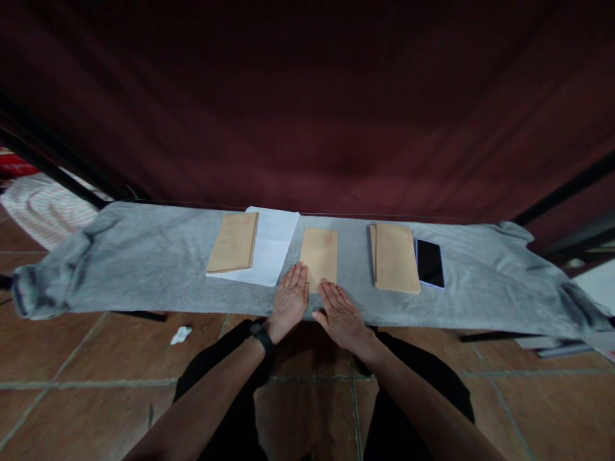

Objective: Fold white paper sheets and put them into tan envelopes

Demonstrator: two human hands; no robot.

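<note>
Left hand [291, 294] and right hand [340, 315] flat, gripping nothing, over 2 lower corners of tan rectangular paper envelope [319, 253], centre frame, on grey cloth-covered desk [144, 262]. Reddish print [330, 239] too blurred to read. White paper sheet [273, 240] left of centre; black-screened rectangular phone [429, 262] right.

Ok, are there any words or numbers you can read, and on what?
There are none I can read.
Middle envelope: small reddish print, too blurred.
Left envelopes: faint reddish print on the top one, too blurred.
Right envelopes: nothing I can make out.
Phone: dark screen, no readable text.
</note>
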